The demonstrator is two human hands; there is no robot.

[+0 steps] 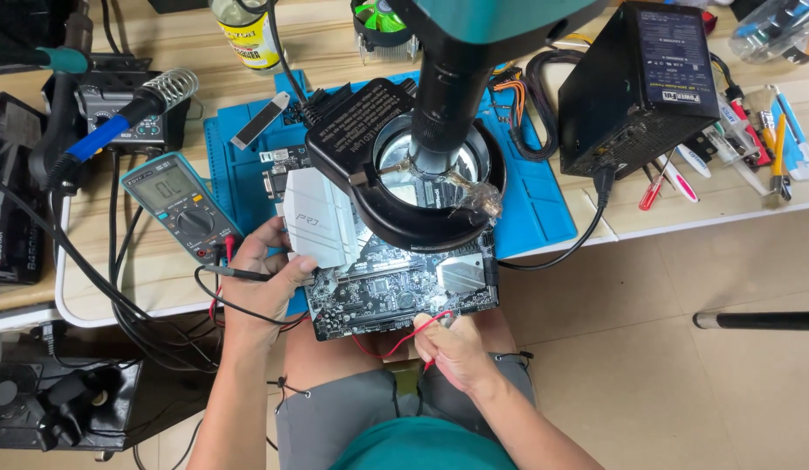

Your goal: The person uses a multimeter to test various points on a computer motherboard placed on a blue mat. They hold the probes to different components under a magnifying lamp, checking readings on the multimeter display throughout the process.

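We saw the left hand [263, 283] gripping the left edge of a black circuit board [396, 283], its fingers also pinching a black probe [239, 273]. The board lay at the near edge of the desk [735, 204], partly on a blue mat [535, 204], under a microscope [452, 96] with a ring light [396, 222]. The right hand [452, 348] was clamped on a red probe [426, 326] touching the board's near edge. A multimeter [180, 204] sat just left of the mat

Black circuit board [396, 292] (white shroud), blue mat [535, 209], red lead [404, 338].
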